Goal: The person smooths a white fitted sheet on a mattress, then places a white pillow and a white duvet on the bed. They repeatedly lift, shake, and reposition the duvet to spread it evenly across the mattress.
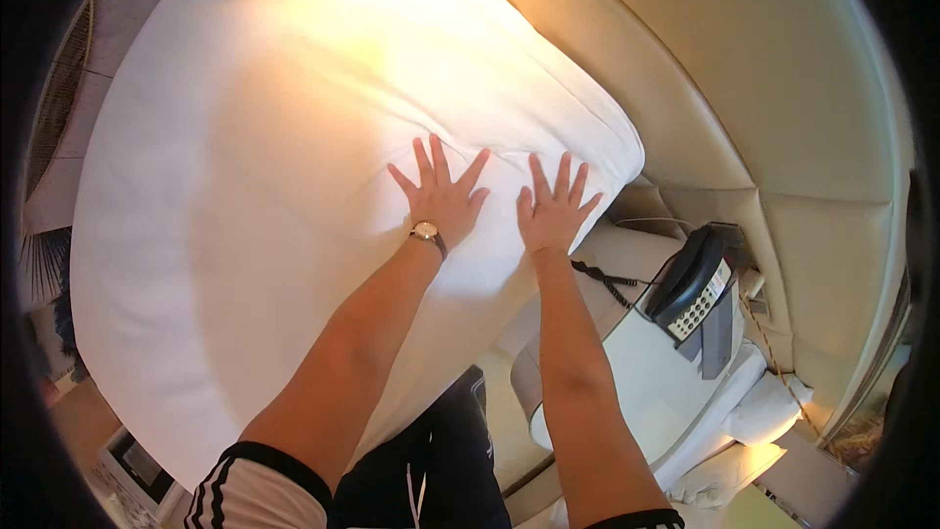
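Observation:
A bed covered with a smooth white sheet (264, 235) fills the left and middle of the head view. Flat on it, fingers spread, lies my left hand (447, 198), with a watch (424, 230) on the wrist. My right hand (554, 213) presses the sheet close to the bed's right edge, its fingers also apart. Small creases run in the cloth around the fingertips of both hands. Neither hand grips anything.
Right of the bed stands a bedside table (627, 382) with a black telephone (693, 279) and its coiled cord (612, 281). A padded beige headboard (705, 127) runs along the far right. White pillows (764, 407) lie beyond the table.

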